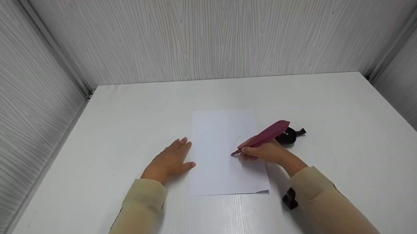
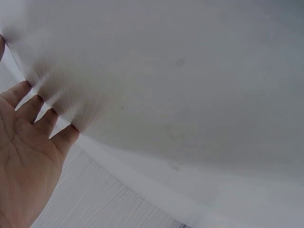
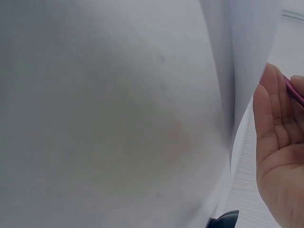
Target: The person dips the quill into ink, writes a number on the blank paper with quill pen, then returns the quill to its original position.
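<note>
- And pinched the quill low, just behind its tip, thumb and fingers of the right hand curled round, probably for fine control!
- Set the tip near the middle of the paper, right at the lower end of a thin curved line.
- Tilted the feather up and rightward, likely to leave the tip in plain sight.
- Over to the left hand: held flat, fingers straight, at the paper's left edge, perhaps as a steadier; couldn't tell about any real pressing.
- Had the paper lengthwise on the surface, seemingly for easy reach.
- Had a black object just beyond the right hand, partly hidden, conveniently out of the line's way.
</note>
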Available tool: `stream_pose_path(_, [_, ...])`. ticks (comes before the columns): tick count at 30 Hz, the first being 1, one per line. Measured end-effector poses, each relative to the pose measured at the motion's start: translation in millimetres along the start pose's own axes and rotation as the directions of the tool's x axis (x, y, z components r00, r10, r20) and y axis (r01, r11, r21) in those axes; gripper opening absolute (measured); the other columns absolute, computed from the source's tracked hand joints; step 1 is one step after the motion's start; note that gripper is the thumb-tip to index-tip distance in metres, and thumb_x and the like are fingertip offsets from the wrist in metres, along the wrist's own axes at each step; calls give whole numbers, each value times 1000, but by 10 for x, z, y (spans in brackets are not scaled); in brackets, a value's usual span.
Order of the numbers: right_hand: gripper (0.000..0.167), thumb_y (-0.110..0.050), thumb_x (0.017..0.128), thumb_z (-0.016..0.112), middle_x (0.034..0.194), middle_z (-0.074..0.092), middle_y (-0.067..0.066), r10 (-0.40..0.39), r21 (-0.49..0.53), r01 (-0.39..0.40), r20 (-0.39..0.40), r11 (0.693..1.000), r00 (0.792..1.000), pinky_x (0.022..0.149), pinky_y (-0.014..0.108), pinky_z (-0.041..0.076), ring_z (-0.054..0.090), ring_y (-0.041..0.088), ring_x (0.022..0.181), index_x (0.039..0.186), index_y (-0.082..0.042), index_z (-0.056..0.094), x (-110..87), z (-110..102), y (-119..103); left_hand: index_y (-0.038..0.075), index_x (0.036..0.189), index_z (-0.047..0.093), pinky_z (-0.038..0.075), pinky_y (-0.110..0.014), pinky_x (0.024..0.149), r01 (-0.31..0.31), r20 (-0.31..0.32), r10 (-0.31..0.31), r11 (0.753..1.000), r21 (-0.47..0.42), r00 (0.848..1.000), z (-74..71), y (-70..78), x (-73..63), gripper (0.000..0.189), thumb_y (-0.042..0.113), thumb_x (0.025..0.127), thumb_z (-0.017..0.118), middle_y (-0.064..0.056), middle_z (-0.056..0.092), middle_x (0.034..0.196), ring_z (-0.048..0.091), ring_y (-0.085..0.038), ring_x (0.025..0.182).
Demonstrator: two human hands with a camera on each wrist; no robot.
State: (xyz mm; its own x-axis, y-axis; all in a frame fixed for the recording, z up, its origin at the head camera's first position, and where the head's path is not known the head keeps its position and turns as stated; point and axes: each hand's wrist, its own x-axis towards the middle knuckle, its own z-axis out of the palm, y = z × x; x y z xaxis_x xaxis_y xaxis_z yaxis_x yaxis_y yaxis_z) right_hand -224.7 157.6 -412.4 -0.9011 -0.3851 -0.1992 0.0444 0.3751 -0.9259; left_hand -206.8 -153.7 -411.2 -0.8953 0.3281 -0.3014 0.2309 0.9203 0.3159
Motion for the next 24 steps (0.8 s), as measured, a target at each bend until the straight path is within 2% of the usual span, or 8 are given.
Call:
stream_pose_path(12, [27,-17,91,66,96,71,11,1,23,-3,98,1000,995,79,34,56,68,20,86,111,1,69,-94,-32,33,12,152,23,16,-52,113,-21,-21,21,1000,2,1000,3,-7,-13,73,44,95,55,-4,11,159,8,-27,144])
stream_pose_path(24, [26,-20,90,67,96,71,11,21,-31,-18,107,999,994,79,34,56,68,22,87,110,-3,71,-216,-71,22,9,152,24,17,-49,113,-35,-35,35,999,-3,999,11,0,-9,73,41,95,57,-5,13,158,10,-27,144])
